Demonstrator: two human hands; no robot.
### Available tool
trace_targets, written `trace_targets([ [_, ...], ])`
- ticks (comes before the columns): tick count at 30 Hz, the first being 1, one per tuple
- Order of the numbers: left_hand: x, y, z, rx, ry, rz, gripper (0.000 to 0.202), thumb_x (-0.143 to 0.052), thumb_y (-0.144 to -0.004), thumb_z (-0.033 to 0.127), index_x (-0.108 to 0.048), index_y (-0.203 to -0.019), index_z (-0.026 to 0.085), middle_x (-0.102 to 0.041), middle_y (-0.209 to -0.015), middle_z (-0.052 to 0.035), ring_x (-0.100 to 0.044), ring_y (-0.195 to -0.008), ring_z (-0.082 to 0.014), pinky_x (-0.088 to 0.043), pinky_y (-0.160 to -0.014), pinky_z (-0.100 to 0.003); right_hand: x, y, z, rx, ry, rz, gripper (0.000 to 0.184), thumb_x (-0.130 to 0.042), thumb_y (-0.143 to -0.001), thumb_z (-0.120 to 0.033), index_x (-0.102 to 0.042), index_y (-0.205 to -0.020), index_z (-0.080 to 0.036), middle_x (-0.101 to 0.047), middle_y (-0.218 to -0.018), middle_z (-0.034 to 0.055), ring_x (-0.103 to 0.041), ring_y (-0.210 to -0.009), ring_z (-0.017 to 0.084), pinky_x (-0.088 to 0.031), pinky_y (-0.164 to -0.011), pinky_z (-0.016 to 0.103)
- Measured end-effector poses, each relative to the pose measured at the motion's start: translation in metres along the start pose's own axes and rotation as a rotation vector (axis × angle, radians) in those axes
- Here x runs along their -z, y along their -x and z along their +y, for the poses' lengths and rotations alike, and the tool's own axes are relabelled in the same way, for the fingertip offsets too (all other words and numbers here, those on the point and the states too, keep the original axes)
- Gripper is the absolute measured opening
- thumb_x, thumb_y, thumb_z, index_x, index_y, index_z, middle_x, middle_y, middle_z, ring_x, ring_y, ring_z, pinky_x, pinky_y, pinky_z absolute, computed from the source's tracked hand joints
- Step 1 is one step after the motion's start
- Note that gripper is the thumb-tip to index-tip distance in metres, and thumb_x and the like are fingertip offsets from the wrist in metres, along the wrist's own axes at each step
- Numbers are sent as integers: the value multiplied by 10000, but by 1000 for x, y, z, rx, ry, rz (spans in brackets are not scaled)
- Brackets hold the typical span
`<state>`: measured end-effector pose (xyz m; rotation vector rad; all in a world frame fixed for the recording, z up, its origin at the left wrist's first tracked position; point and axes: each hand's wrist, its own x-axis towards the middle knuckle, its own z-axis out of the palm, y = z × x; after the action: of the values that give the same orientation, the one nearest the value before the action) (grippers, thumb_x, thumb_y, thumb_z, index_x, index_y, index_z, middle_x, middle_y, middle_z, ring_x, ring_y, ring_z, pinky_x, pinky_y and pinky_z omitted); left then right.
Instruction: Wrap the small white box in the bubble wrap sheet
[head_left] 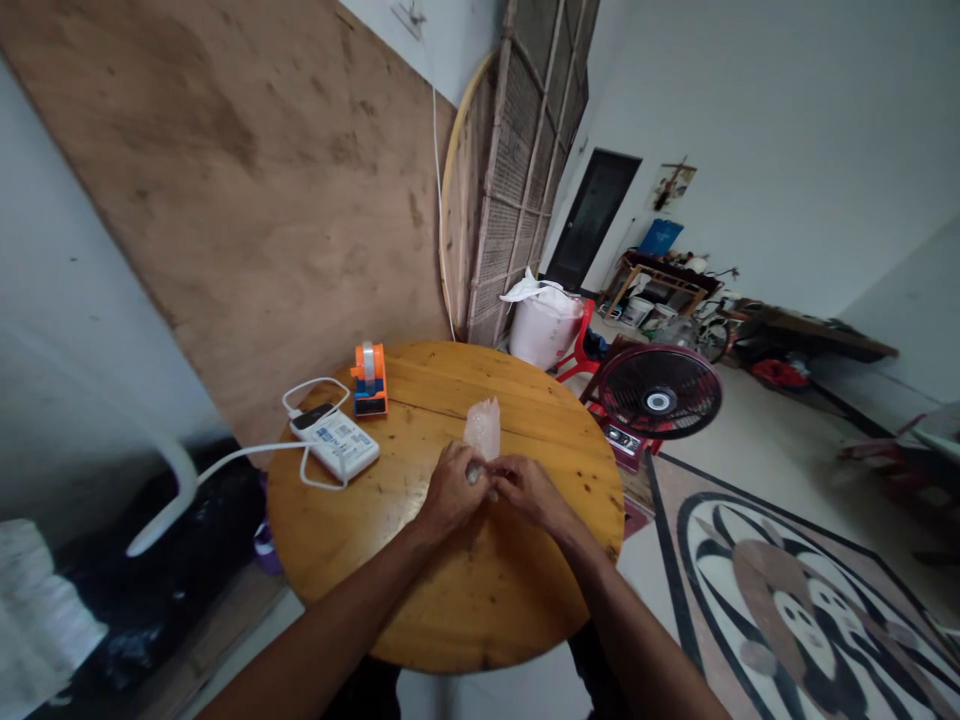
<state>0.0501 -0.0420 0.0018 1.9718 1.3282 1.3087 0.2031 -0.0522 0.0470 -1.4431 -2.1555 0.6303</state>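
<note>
Over the middle of a round wooden table (420, 600), my two hands meet with their fingers closed. A crinkled, translucent pink plastic bag (484, 425) extends away from them, its far edge ragged. My left hand (454, 490) grips the near end of the bag, and a small pale bit (473, 473) shows by its thumb and forefinger; what that bit is, I cannot make out. Close against it, my right hand (523, 488) pinches at the same near end. The fingers partly hide that part of the plastic.
An orange and blue tape dispenser (370, 380) stands at the table's far left. Near it lies a white power bank (337, 445) with looped white cable. Beyond the right edge are a dark red fan (660, 395), a red chair (577, 350) and a white sack (544, 325).
</note>
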Motion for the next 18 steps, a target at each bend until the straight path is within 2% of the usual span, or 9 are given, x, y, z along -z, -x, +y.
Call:
trace_targets([
  [5,1,0,0,-13,-19,-8,180,-537,-678,69,-591,-801,189,-570,-878,-38,-541,-906,-202,-462,-831,-345,5,-10,17,-40,6,113,264,-508,-825,-185,-713,-989,-154,-727,-878,58,-651,-752,157,-491,-699,250],
  [10,2,1,1,-42,-72,-11,174,-533,-674,80,-583,-789,200,-572,-865,-38,-530,-906,-218,-460,-824,-357,17,-39,29,-45,93,176,312,-461,-853,-154,-688,-1066,-182,-683,-1043,85,-625,-949,193,-460,-855,316],
  [13,1,1,2,-49,-92,-9,171,-543,-670,85,-581,-785,205,-577,-903,-47,-524,-942,-230,-455,-856,-373,23,-60,26,22,198,124,380,-446,-856,-117,-654,-1152,-232,-636,-1092,79,-606,-943,187,-435,-852,300],
  [16,3,1,4,-45,-118,-22,165,-552,-681,98,-588,-803,202,-572,-1074,-78,-501,-1062,-251,-430,-933,-404,24,-77,21,137,412,14,425,-430,-860,-100,-619,-1196,-280,-575,-1166,65,-590,-873,168,-427,-767,267],
  [18,7,-3,6,-38,-159,-73,161,-557,-685,109,-588,-813,201,-543,-1200,-94,-474,-1137,-274,-408,-968,-436,23,-85,20,186,503,-27,400,-434,-859,-101,-633,-1156,-280,-551,-1192,58,-573,-859,165,-414,-729,255],
])
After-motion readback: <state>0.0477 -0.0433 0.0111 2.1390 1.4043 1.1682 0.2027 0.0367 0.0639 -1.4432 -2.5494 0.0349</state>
